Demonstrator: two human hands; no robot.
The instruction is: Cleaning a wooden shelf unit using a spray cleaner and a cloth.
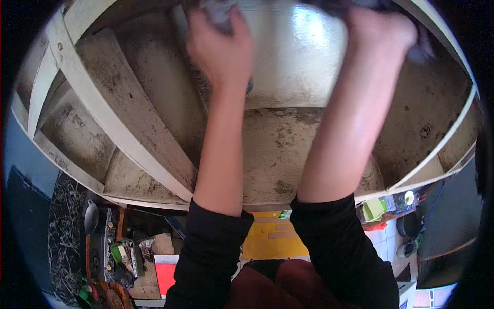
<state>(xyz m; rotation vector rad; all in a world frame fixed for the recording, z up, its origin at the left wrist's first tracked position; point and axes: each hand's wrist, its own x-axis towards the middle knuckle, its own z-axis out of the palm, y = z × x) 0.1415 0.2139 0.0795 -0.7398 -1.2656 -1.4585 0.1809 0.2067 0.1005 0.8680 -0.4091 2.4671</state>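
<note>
Both my arms reach up into a wooden cabinet with white frame edges and a stained floor board (278, 154). My left hand (222, 48) is near the top of the view, its fingers and thumb around a blurred greyish-white thing (220, 13) that I cannot identify. A glossy pale back panel (285, 58) lies between the two arms. My right hand (380, 27) is bent at the wrist near the cabinet's right side, and its fingers are hidden. A blurred dark bluish-grey thing, perhaps a cloth (422, 48), shows beside it; whether I grip it is unclear.
A slanted wooden board (135, 100) and a white frame bar (115, 119) border the left. Below stand a box of mixed items (125, 257), a red flat object (166, 274) and a yellow surface (270, 241). Green plastic containers (372, 209) sit on a shelf to the right.
</note>
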